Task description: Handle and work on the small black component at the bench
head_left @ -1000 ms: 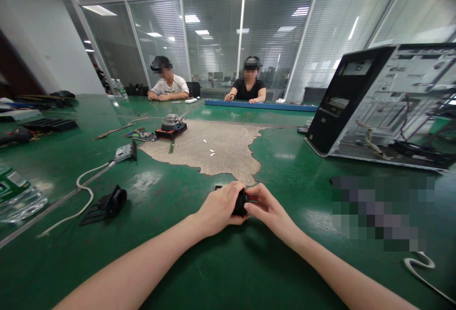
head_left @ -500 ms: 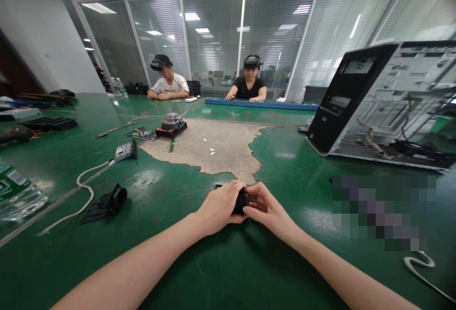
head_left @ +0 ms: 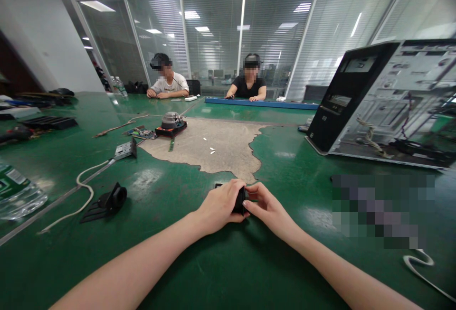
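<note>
Head view, lower centre: the left hand (head_left: 223,205) wraps a small black plastic part (head_left: 239,201) while the right hand (head_left: 265,203) pinches its right side; a steady left grip and gentle, even finger pressure suit it.

A hand could pass from the black part (head_left: 240,200) towards 12 o'clock, over the bare worn patch (head_left: 228,140) and its small scraps (head_left: 213,150), as far as the blue bar (head_left: 260,103). The black bracket (head_left: 109,201) stands in the way at 9 o'clock, the metal bracket (head_left: 124,150) at 10 and the round-topped device (head_left: 171,124) towards 11, while the computer case (head_left: 351,96) blocks 2 o'clock and a blurred shape (head_left: 377,208) lies at 3
</note>
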A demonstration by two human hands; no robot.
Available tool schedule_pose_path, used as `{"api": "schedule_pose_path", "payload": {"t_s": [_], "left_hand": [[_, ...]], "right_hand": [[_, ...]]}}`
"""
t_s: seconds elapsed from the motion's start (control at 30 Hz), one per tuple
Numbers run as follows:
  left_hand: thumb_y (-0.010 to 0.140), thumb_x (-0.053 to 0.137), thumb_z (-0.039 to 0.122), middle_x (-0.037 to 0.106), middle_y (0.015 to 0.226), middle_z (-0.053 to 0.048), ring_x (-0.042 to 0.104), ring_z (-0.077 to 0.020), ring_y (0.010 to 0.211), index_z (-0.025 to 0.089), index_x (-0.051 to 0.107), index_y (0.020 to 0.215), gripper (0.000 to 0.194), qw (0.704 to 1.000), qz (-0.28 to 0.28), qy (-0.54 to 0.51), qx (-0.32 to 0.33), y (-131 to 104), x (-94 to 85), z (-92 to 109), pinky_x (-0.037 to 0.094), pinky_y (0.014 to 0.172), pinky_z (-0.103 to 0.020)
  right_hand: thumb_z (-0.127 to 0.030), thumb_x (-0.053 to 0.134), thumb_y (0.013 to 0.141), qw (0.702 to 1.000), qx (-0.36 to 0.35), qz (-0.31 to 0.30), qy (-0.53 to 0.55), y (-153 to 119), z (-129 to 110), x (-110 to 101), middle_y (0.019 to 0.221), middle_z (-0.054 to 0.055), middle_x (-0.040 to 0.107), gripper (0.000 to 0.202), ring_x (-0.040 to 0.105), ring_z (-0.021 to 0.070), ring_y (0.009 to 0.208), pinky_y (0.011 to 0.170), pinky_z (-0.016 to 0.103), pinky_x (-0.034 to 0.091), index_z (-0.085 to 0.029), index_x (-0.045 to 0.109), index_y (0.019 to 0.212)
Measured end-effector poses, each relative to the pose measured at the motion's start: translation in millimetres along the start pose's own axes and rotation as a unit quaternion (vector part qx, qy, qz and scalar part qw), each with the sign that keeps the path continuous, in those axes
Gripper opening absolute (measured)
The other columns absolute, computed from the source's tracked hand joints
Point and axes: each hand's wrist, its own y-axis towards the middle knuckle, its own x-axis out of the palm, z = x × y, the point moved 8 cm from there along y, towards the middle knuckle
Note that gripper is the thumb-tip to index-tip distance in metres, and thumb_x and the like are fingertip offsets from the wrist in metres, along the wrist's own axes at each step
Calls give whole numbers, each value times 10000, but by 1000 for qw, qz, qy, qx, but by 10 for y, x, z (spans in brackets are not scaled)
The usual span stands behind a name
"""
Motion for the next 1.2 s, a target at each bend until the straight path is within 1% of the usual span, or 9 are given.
{"api": "schedule_pose_path", "payload": {"t_s": [0.1,0.27,0.5,0.7,0.77,0.83,1.0,1.13,1.2], "left_hand": [[659,616,239,453,1115,-63,499,-221,984,220,275,1132,584,1000,-6,-3,-5,-1,7,0,440,784,-356],[680,600,260,462,1091,-61,504,-224,968,219,283,1122,545,1000,-2,-5,-9,4,4,0,439,780,-362],[654,619,241,465,1097,-63,502,-228,968,222,280,1131,586,1000,-11,-6,-11,8,6,-3,438,775,-361],[646,614,216,458,1119,-63,504,-228,972,231,271,1137,598,1000,-8,-9,-13,11,13,-12,437,776,-364],[652,618,237,462,1116,-66,504,-230,975,228,278,1133,589,1000,-6,-11,-14,9,4,-11,439,774,-365],[656,619,251,468,1105,-69,507,-229,968,220,288,1126,576,1000,-7,-10,-12,7,-2,-1,442,768,-362],[646,627,256,478,1085,-62,512,-227,956,221,295,1119,579,1000,-4,-2,-12,11,-5,1,440,769,-362],[654,614,254,474,1097,-65,513,-227,959,224,280,1136,587,1000,-4,0,-11,12,14,-16,437,775,-364],[650,614,232,472,1111,-65,509,-227,972,229,269,1148,607,1000,-7,-2,-11,8,21,-22,434,784,-364]], "right_hand": [[-267,542,763,1000,-24,2,-7,-28,-58,12,927,10,513,186,548,148,874,753,291,485,-221,461,924],[-273,511,783,995,-54,42,-72,-43,-122,-26,921,24,515,130,557,149,833,757,303,493,-219,484,898],[-250,461,810,992,-22,19,-125,-52,-108,4,941,44,545,231,572,164,812,746,334,484,-216,422,1035],[-227,480,793,971,-125,45,-199,-110,-301,-12,989,58,489,142,503,189,929,836,354,437,-221,489,935],[-221,461,803,967,-139,54,-208,-116,-315,-14,1002,63,473,89,490,194,949,843,360,430,-217,501,882],[-213,449,810,970,-136,54,-193,-105,-295,-13,991,61,470,81,493,187,940,838,356,438,-214,490,880],[-214,444,816,981,-106,38,-156,-71,-237,-3,982,56,486,222,503,179,946,869,369,435,-215,429,1038],[-227,425,831,984,-79,12,-159,-74,-218,21,937,49,514,183,536,171,871,817,362,462,-217,437,1013],[-223,426,830,982,-89,9,-168,-87,-241,27,953,50,513,182,535,171,874,810,354,462,-223,437,1012]]}}
